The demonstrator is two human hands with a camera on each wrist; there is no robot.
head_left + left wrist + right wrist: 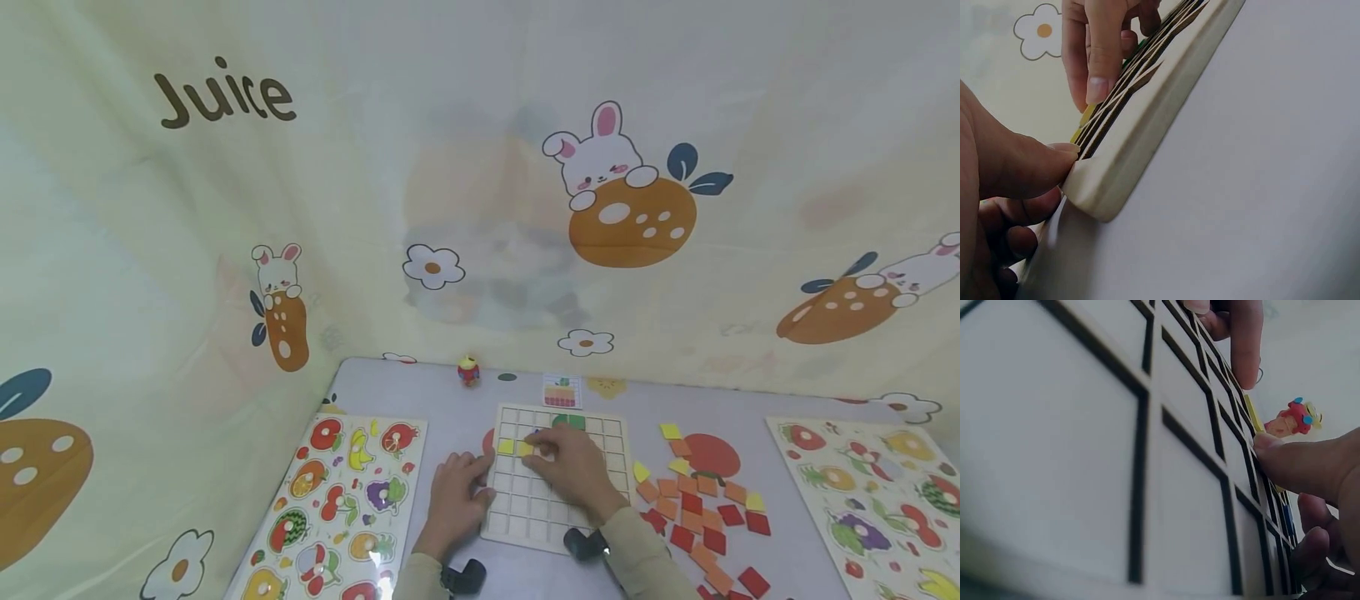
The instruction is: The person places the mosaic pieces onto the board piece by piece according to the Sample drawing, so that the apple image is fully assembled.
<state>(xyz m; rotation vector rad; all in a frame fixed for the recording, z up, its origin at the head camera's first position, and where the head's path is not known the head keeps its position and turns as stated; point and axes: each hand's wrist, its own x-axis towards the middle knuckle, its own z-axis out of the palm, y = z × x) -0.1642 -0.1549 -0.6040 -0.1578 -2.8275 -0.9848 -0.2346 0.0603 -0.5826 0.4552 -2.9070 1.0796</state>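
As left hand touches board, bent right hand pinches yellow tile.

Look at the back of the table: a small red-and-yellow toy stands there; a fruit board lies left, a second fruit board right, and behind, the curtain shows rabbits, flowers, "Juice".

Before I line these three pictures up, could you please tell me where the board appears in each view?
Head: the board is at lower centre, partly covered by the right hand.
Left wrist: the board slants from left of centre up to the top edge.
Right wrist: the board, close up, fills the left and middle.
Shared landmark: the left hand, at left in the left wrist view, at top in the right.
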